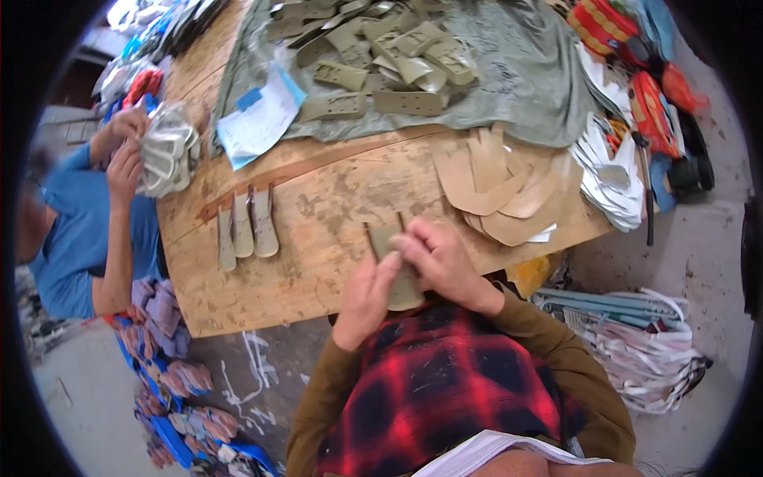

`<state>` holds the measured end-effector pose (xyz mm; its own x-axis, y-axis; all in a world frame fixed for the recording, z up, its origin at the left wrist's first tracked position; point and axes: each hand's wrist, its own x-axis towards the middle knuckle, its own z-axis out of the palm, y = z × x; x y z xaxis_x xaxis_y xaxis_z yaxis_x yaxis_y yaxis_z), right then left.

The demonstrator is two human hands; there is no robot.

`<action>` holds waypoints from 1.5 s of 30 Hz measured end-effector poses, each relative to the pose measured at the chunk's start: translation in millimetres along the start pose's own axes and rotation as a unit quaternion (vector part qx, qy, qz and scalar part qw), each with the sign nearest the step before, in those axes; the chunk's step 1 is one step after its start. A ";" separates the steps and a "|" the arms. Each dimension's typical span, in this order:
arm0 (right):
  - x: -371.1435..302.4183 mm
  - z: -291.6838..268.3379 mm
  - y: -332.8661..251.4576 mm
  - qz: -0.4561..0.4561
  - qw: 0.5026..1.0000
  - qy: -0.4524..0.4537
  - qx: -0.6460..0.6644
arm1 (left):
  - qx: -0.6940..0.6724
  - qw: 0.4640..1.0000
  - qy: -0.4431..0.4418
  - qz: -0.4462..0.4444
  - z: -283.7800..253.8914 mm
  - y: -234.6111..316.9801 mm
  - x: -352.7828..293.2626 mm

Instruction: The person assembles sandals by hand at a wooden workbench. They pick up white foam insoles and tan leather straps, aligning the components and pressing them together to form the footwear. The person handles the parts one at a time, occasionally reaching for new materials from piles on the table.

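An olive, tongue-shaped flat piece is held upright in front of me at the table's near edge. Thin brown strips stick up past its two upper corners. My left hand grips its left side, thumb on its face. My right hand is closed on the upper right side, fingers bunched near the strip; its fingertips are partly hidden. To the left, several similar olive pieces with brown strips lie side by side on the wooden table. A heap of olive pieces rests on a grey-green cloth further back.
Stacked tan sheets lie right, beside white bundles and red bags. A paper sheet lies on the cloth. At left, a person in blue handles pale pieces. Bundles fill the floor.
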<state>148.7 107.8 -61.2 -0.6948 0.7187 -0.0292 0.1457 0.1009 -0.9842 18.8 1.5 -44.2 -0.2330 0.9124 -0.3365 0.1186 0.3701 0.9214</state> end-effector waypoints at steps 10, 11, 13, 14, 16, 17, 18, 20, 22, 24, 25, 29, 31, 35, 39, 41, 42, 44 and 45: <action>4.9 -104.5 7.7 -0.146 0.891 0.051 -0.426 | 0.304 0.844 0.378 0.231 -99.0 -8.7 14.6; 4.5 -106.3 10.8 -0.139 0.889 0.041 -0.433 | 0.212 0.898 0.324 0.211 -86.1 -8.0 17.4; 7.6 -109.4 11.4 -0.137 0.901 0.048 -0.410 | 0.062 0.963 0.222 0.138 -52.0 -9.0 22.3; 9.1 -108.9 9.8 -0.135 0.905 0.051 -0.401 | 0.001 0.982 0.169 0.089 -30.0 -14.7 27.4; 14.3 -102.9 4.2 -0.151 0.913 0.067 -0.372 | -0.112 0.992 0.041 -0.029 4.2 -12.2 30.6; 15.6 -101.6 3.7 -0.156 0.916 0.077 -0.361 | -0.199 0.980 -0.008 -0.019 19.7 -11.2 35.9; 17.3 -98.2 3.1 -0.180 0.909 0.052 -0.372 | -0.284 0.957 -0.058 -0.010 32.1 -9.1 40.7; 18.2 -86.4 2.3 -0.220 0.894 0.005 -0.391 | -0.375 0.921 -0.088 -0.060 46.6 -4.3 52.2; 20.2 -78.8 -7.2 -0.207 0.914 -0.015 -0.347 | -0.433 0.892 -0.089 -0.088 48.1 -7.0 60.1; 16.0 -69.5 -25.9 -0.167 0.947 -0.027 -0.275 | -0.463 0.878 -0.067 -0.100 45.9 -16.1 62.9; 20.0 -66.5 -28.2 -0.171 0.945 -0.059 -0.274 | -0.478 0.871 -0.063 -0.091 43.2 -18.2 60.1; 64.1 -56.4 -36.8 -0.182 0.938 -0.092 -0.279 | -0.485 0.874 0.022 -0.012 13.2 -17.3 45.1; 114.6 -46.0 -39.2 -0.214 0.936 -0.066 -0.271 | -0.496 0.865 0.070 0.035 -8.0 -28.6 38.9; 222.6 -13.8 -9.9 -0.282 0.837 -0.010 -0.470 | -0.532 0.842 0.062 0.055 -24.8 -14.3 16.4; 249.9 -0.8 11.5 -0.239 0.805 -0.050 -0.541 | -0.559 0.827 0.053 0.034 -36.3 -13.8 -14.0; 230.7 -5.9 -3.2 -0.239 0.821 -0.050 -0.515 | -0.581 0.812 0.024 0.038 -40.7 -29.1 -24.6; 219.2 -11.4 -4.5 -0.247 0.849 -0.025 -0.466 | -0.599 0.800 0.027 0.025 -38.8 -32.8 -25.3; 195.4 -22.7 -15.5 -0.211 0.898 0.015 -0.387 | -0.634 0.772 0.032 -0.002 -33.0 -36.2 -22.4; 177.5 -30.7 -23.9 -0.142 0.962 -0.006 -0.233 | -0.651 0.758 0.034 -0.008 -29.3 -33.2 -18.2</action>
<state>43.6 254.1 -37.5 -0.7611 0.6088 0.2238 0.2476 0.5916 -0.7673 -9.2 -32.5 -63.0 -0.2779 0.8823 -0.3800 -0.9284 -0.1451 0.3420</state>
